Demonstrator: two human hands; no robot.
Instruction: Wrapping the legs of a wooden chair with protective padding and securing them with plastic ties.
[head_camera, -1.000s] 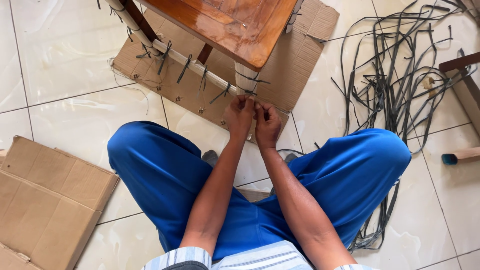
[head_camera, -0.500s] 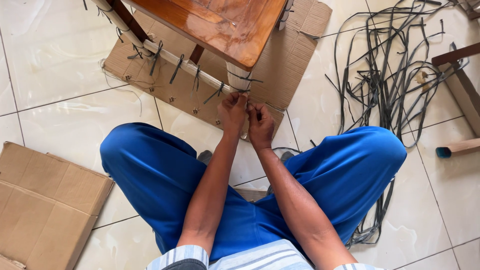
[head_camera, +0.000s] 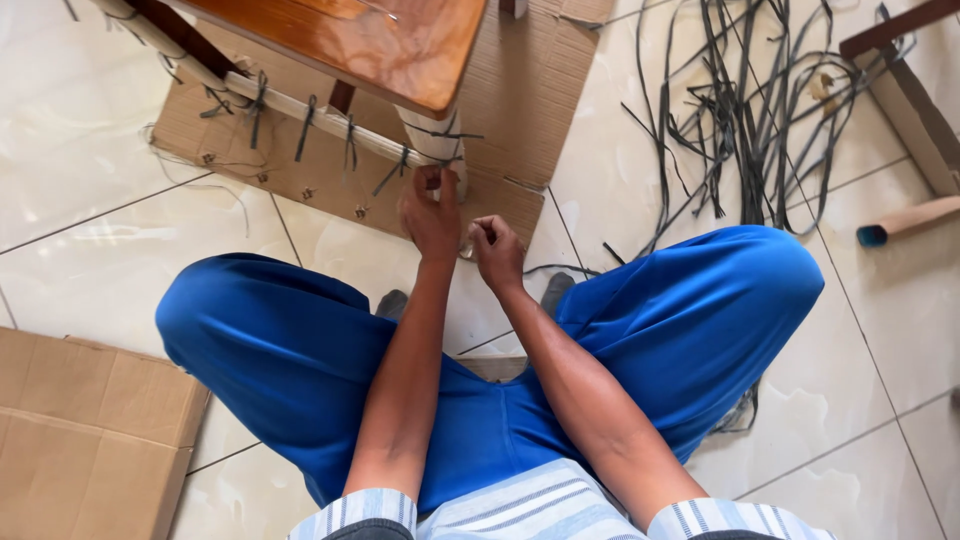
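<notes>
Binding looks part-done: several dark ties (head_camera: 305, 127) sit on the pale rail (head_camera: 300, 108), both hands, left hand (head_camera: 432, 212) and right hand (head_camera: 497, 250), pinching a strip at the stool leg (head_camera: 432, 135), loose strips (head_camera: 740, 110) at two o'clock.

Pale tiled floor (head_camera: 90, 130) with flat cardboard sheet (head_camera: 520, 110), dark loose strips (head_camera: 740, 110), cardboard box (head_camera: 80, 430).

Bright daylight, even overall. Glossy floor tiles (head_camera: 120, 130) show soft white glare at 10 o'clock, more sheen at 4 o'clock. Varnished wood seat (head_camera: 350, 40) at 12 o'clock carries shiny highlights. Shadows soft, falling under the blue trousers (head_camera: 300, 350) twd 6 o'clock. Focus sharp in centre; left hand (head_camera: 432, 212) & right hand (head_camera: 497, 252) crisp, no motion blur. Slight wide-angle stretch at the corners; colours saturated.
</notes>
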